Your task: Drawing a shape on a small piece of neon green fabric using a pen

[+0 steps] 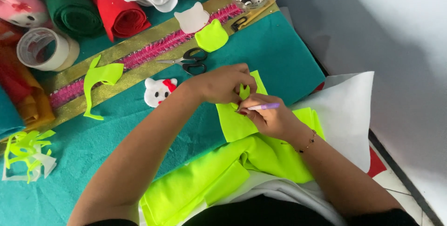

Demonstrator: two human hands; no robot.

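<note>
At the far left a roll of clear tape [44, 49] stands on the teal felt [279, 53], with lime felt scraps [25, 154] lower down and a curved lime offcut [100, 79] beside the gold and pink trim band [125, 60]. A white cat-face piece with a red bow [159, 92] lies on the teal felt, and black-handled scissors [188, 61] rest above it, blades pointing left.

The left hand [219, 84] reaches in from the lower left, forearm running diagonally up and to the right, palm down. Its fingers are curled and pressed onto a small template on the lime felt sheet [237, 123], pinning it flat; the template is almost wholly covered, so its shape cannot be made out.

The lime felt sheet lies near the middle, partly on the teal felt and partly over the person's lap, its long axis running from lower left to upper right.

The right hand [272, 119], with a bracelet at the wrist, comes from the lower right. Its fingers are closed around a purple pen [263, 107], which lies nearly level, its tip pointing left and touching the lime felt just beside the left fingertips. White felt [349, 109] lies at the right.
</note>
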